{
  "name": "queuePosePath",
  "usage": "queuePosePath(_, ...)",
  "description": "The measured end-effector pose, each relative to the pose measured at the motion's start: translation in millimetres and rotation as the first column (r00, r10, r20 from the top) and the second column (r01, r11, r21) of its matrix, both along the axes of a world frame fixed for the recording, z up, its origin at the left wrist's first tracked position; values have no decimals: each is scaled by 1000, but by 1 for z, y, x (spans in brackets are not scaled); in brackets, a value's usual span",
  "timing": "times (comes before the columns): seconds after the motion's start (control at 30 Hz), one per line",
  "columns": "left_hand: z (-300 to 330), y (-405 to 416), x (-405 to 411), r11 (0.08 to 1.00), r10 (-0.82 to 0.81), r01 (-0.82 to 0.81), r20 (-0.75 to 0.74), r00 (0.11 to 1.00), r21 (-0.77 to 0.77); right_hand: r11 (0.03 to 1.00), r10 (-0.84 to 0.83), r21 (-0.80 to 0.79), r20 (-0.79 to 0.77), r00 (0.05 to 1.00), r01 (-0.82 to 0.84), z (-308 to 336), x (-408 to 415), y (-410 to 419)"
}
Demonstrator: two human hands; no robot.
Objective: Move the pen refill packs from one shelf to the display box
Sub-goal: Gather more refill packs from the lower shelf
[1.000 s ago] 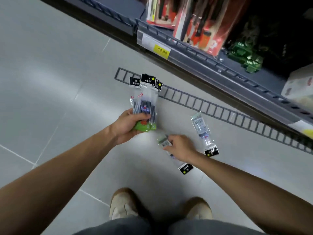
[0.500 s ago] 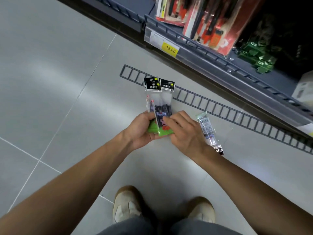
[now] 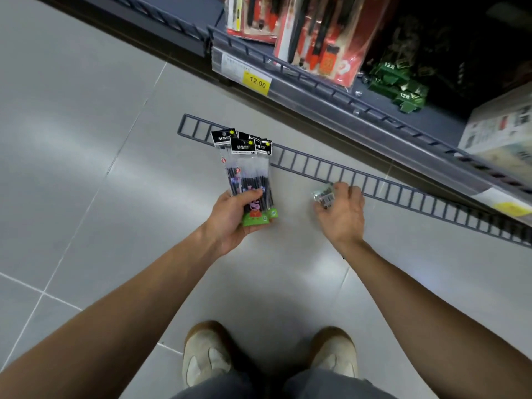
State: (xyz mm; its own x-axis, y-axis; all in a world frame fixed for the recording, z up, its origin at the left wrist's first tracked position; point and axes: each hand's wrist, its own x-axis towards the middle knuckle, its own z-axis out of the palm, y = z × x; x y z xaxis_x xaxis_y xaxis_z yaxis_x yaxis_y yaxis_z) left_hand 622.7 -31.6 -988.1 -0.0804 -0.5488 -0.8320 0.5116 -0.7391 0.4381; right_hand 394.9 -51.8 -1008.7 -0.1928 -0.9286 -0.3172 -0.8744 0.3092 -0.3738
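Above grey floor tiles (image 3: 86,139), refill packs (image 3: 247,174) gripped in left hand (image 3: 233,217), another pack (image 3: 324,195) pinched by right hand (image 3: 342,214).

Even overhead light, soft glare on floor tiles (image 3: 86,174); wide-angle edge bending.

Both forearms extended forward and down; left hand (image 3: 230,217) gripping, thumb across the front; right hand (image 3: 342,213) curled, pinching.

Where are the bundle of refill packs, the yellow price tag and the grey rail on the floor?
bundle of refill packs (image 3: 250,180), head view, clear sleeve.
yellow price tag (image 3: 257,81), head view, printed face.
grey rail (image 3: 316,167), head view, a rung.
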Motion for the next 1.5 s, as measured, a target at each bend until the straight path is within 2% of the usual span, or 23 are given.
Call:
queuePosePath(0.07, -2, 2, -5, 1000, -23, 23, -10, 1000, 4, 982, -24, 184, -51, 998, 33, -11, -9, -5)
queuePosePath(0.1, -2, 2, -7, 999, -39, 39, -11, 999, 3, 978, -15, 208, -56, 998, 27, -16, -10, -7)
queuePosePath(0.23, -1, -1, -13, 996, -85, 85, 9, 996, -1, 979, 14, 202, -13, 1000, -11, -26, -2, -18)
queuePosePath(0.33, 3, -6, -13, 997, -74, 73, 30, 997, 14, 973, 94, 207, 59, 994, -105, -19, 8, -26)
queuePosePath(0.4, 8, -6, -11, 998, -57, 56, 63, 996, 29, 981, 137, 116, 148, 979, -155, 1, 23, -29)
queuePosePath(0.47, 17, -4, -9, 998, -42, 38, 109, 993, 41, 978, 201, -106, 215, 956, -182, 31, 43, -27)
queuePosePath(0.57, 44, 4, -7, 999, -25, 18, 145, 989, 45, 847, 361, -489, 245, 900, -207, 91, 72, -18)
queuePosePath(0.6, 57, 7, -6, 999, -19, 14, 142, 990, 34, 790, 427, -565, 229, 875, -238, 110, 80, -14)
queuePosePath(0.67, 92, 13, -4, 1000, -8, 9, 112, 994, -14, 724, 517, -616, 187, 835, -310, 150, 94, -8)
queuePosePath(0.77, 165, 20, 7, 992, 18, -12, 43, 999, -122, 728, 575, -556, 179, 798, -401, 214, 109, 3)
queuePosePath(0.93, 317, 33, 37, 964, 99, -99, -9, 995, -245, 717, 656, -539, 309, 688, -442, 351, 124, 26)
queuePosePath(1.07, 469, 40, 42, 941, 135, -150, -71, 988, -304, 730, 634, -557, 337, 696, -395, 496, 128, 34)
queuePosePath(1.2, 630, 36, 29, 895, 167, -179, -65, 984, -408, 719, 568, -655, 362, 739, -232, 659, 122, 35)
queuePosePath(1.27, 705, 34, 14, 875, 179, -183, -51, 983, -447, 759, 502, -641, 464, 730, -114, 738, 114, 37)
queuePosePath(1.37, 808, 34, -16, 849, 163, -156, -31, 986, -504, 857, 325, -502, 702, 634, 117, 844, 91, 43)
queuePosePath(1.43, 871, 35, -38, 827, 137, -121, -11, 991, -549, 863, 239, -427, 817, 525, 271, 906, 68, 48)
queuePosePath(1.5, 927, 37, -59, 815, 128, -95, 17, 992, -572, 847, 191, -396, 850, 492, 355, 960, 43, 57)
